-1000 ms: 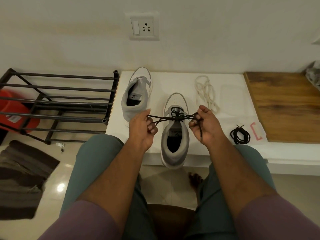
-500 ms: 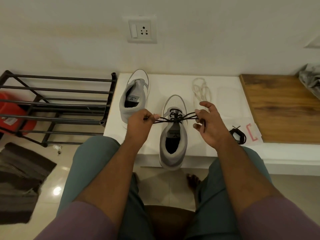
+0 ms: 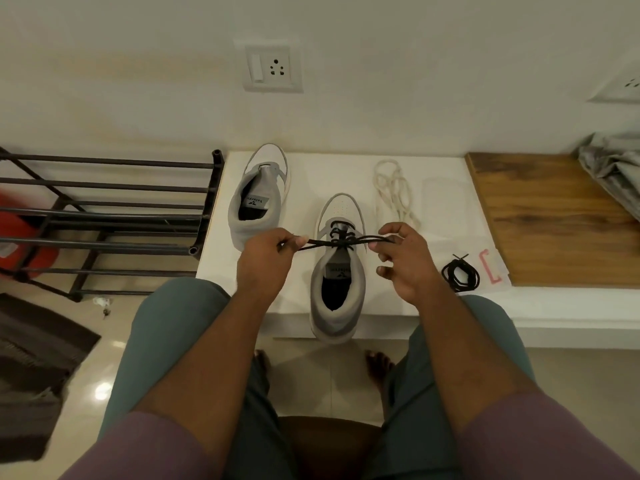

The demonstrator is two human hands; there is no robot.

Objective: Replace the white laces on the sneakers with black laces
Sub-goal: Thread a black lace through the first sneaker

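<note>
A grey and white sneaker (image 3: 337, 289) stands on the white ledge (image 3: 304, 181), heel toward me, with a black lace (image 3: 341, 240) threaded through its eyelets. My left hand (image 3: 265, 261) pinches the lace's left end. My right hand (image 3: 407, 261) pinches the right end, and the lace is stretched taut between the two hands. A second grey sneaker (image 3: 259, 199) with no lace stands to the far left. Removed white laces (image 3: 393, 190) lie in a heap beyond my right hand. A coiled spare black lace (image 3: 460, 275) lies to the right.
A black metal shoe rack (image 3: 114, 216) stands left of the ledge, with a red object (image 3: 24, 244) behind it. A wooden board (image 3: 557, 216) covers the ledge's right part. A dark mat (image 3: 31, 368) lies on the floor at left. My knees and bare feet are below.
My hands have drawn slightly closer to the shoe and the right hand's fingers have shifted on the lace end. The camera has tilted a little.
</note>
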